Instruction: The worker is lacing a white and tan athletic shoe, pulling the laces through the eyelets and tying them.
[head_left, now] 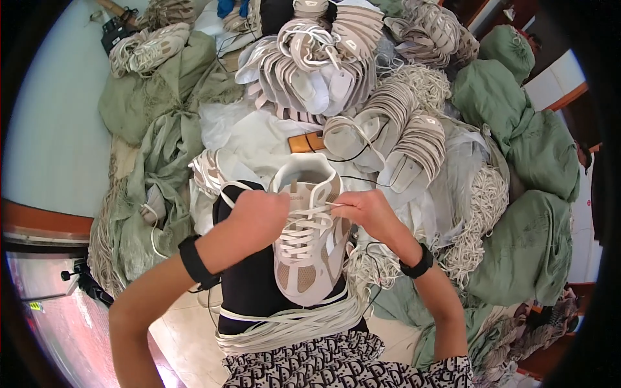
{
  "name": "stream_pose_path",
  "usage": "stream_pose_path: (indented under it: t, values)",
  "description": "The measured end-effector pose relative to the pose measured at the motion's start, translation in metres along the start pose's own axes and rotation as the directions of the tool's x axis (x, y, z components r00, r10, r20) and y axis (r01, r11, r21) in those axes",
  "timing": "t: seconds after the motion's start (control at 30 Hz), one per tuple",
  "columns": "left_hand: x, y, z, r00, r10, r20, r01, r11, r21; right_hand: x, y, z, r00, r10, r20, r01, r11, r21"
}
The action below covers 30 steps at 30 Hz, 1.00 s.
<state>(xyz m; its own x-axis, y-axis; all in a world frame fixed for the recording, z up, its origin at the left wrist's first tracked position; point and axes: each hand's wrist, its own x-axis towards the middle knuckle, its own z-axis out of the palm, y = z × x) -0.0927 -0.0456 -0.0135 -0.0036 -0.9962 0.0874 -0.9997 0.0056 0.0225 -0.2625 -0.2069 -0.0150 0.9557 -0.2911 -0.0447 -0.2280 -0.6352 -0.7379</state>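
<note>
A beige and white sneaker [304, 271] rests on my black-clad lap, its toe toward me and its collar away. White shoelace [299, 236] crosses its tongue in several rows. At the upper left of the lacing, my left hand [257, 213] is closed, and a lace loops out beside it; its fingertips are mostly hidden behind the hand. My right hand [365, 210] pinches a lace end at the right side of the shoe. A bundle of loose white laces [291, 323] lies across my thighs, below the toe.
Stacked beige shoe uppers [310, 77] pile up ahead, with more stacks [414, 149] to the right. Tangled white laces [482, 213] hang at the right. Green sacks [527, 246] stand along the right, another green sack [162, 84] at the left. An orange-brown object [305, 142] lies beyond the shoe.
</note>
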Motion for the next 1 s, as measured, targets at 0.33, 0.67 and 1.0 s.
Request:
stream_pose_path:
  t: [0.33, 0.67, 1.0]
  values:
    - [0.021, -0.001, -0.011, 0.921, -0.153, 0.357, 0.218, 0.965, -0.149, -0.011, -0.005, 0.006, 0.947, -0.246, -0.206, 0.179, 0.938, -0.296]
    - [0.026, 0.010, -0.025, 0.932, 0.169, 0.320, -0.269, 0.914, 0.302, -0.008, 0.007, 0.013, 0.869, -0.394, -0.300, 0.333, 0.913, -0.236]
    - [0.074, 0.013, -0.098, 0.947, -0.311, -0.078, 0.041, 0.360, -0.932, -0.006, 0.007, 0.013, 0.942, -0.117, -0.314, 0.149, 0.985, 0.081]
